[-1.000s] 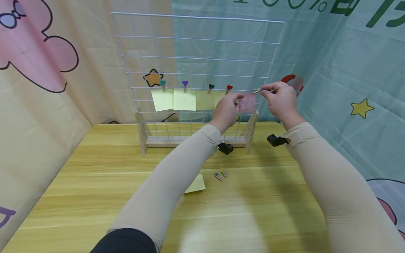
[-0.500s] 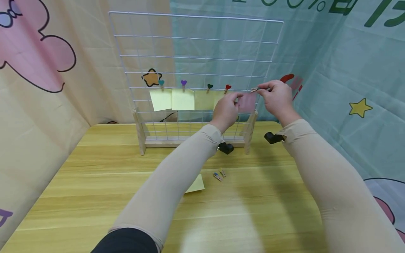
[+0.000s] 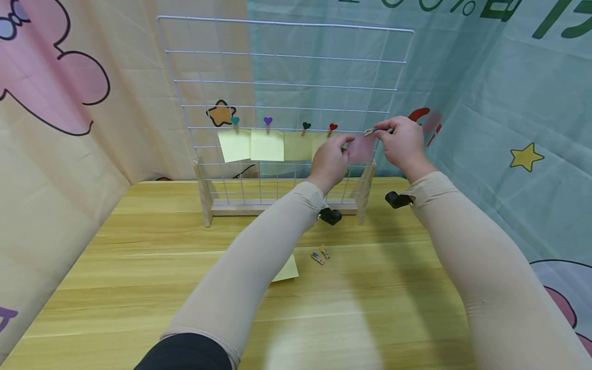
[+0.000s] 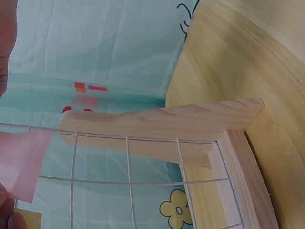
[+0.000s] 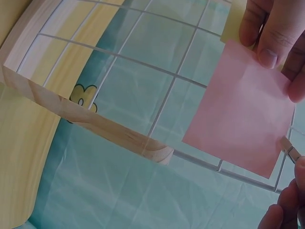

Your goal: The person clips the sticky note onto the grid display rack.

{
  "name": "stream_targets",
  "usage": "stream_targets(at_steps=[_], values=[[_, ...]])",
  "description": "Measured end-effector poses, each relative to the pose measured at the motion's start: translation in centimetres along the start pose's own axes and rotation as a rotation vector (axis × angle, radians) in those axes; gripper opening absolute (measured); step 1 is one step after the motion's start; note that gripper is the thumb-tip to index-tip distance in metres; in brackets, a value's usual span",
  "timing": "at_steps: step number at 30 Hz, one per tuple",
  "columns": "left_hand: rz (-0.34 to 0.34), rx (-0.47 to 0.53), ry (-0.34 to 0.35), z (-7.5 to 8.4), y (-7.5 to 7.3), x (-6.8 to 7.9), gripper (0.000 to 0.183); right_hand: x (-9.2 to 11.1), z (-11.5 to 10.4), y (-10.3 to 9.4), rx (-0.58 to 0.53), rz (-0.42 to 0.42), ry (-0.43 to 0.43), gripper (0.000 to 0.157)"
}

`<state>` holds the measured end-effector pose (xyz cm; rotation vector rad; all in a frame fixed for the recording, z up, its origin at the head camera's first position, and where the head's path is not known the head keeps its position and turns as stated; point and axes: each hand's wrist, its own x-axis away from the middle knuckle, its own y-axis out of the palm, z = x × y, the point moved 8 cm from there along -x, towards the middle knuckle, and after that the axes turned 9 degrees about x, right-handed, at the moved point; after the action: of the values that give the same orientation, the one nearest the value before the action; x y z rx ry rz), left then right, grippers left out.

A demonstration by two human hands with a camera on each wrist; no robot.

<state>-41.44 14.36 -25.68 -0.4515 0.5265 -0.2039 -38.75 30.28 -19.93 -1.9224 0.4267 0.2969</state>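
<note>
A pink sticky note (image 5: 238,109) lies flat against the white wire grid (image 3: 287,82) near its right side. My left hand (image 3: 329,160) pinches the note's left edge between thumb and fingers. In my right hand (image 3: 403,144) a small wooden clothespin (image 5: 289,147) is pinched, its tip right at the note's edge in the right wrist view. Left of the pink note, several yellow sticky notes (image 3: 267,146) hang in a row from the grid. Small clothespins with heart tops, such as a purple one (image 3: 268,122) and a red one (image 3: 333,127), hold them.
The grid stands in a wooden base (image 3: 282,209) on the wood-grain table (image 3: 139,288). Two loose clothespins (image 3: 320,255) lie in front of it, with a yellow sticky note (image 3: 289,269) partly hidden by my left forearm. Printed curtains (image 3: 504,205) hang behind and at both sides.
My right hand has moved a little left, bringing the clothespin to the pink note's upper right edge. The left hand keeps its hold on the note.
</note>
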Motion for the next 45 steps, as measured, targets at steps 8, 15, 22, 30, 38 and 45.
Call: stream_targets(at_steps=[8, 15, 22, 30, 38, 45], values=[[0.004, -0.017, -0.003, 0.14, 0.03, 0.07, 0.035, -0.32, 0.15, 0.23, 0.016, -0.018, 0.0, 0.032], [0.023, -0.017, 0.013, 0.19, -0.02, 0.04, 0.035, -0.38, 0.13, 0.25, 0.035, -0.018, -0.011, 0.032], [0.022, -0.008, 0.04, 0.26, -0.05, -0.04, 0.036, -0.36, 0.11, 0.39, 0.027, -0.037, -0.009, 0.033], [0.023, -0.01, 0.043, 0.17, -0.03, -0.1, 0.036, -0.38, 0.25, 0.61, 0.011, -0.055, 0.001, 0.035], [0.024, -0.012, 0.035, 0.1, -0.06, -0.09, 0.037, -0.39, 0.33, 0.79, -0.021, -0.056, 0.005, 0.036], [0.026, -0.014, 0.031, 0.2, -0.11, -0.05, 0.037, -0.25, 0.27, 0.98, -0.025, -0.064, -0.015, 0.039]])
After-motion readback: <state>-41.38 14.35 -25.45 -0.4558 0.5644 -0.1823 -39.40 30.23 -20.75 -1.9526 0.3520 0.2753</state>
